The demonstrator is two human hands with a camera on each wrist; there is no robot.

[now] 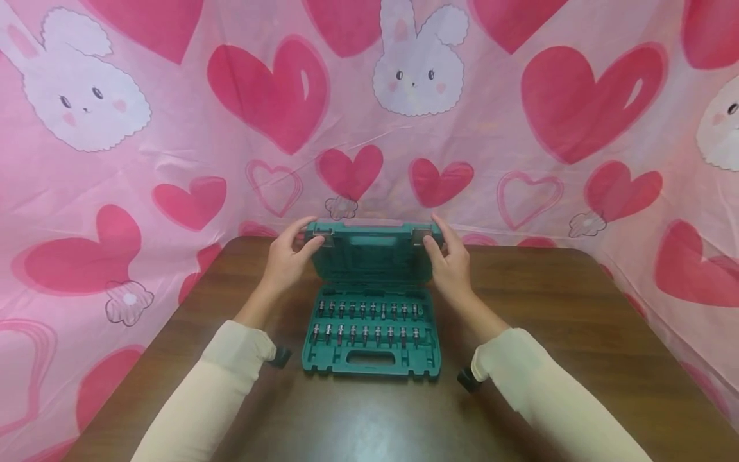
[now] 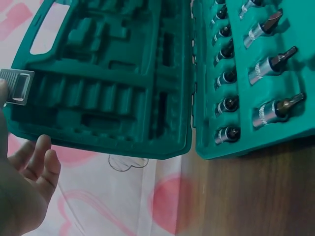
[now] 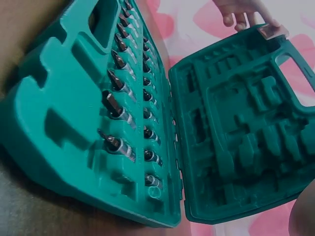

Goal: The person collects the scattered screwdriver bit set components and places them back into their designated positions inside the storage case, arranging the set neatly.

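Observation:
A green plastic tool case lies on the table with its lid raised on the far side. Two rows of metal bit sockets sit in the moulded slots of the base. My left hand grips the lid's left top corner, thumb on a metal latch and fingers around the outside. At the opposite corner, my right hand holds the lid in the same way, its thumb at the other latch. Inside, the lid shows bare moulded recesses; the right hand is mostly out of its own wrist view.
The brown wooden table extends around the case on all sides. Behind it and along both sides hangs a pink cloth with hearts and rabbits. A handle cutout opens in the near edge of the case base.

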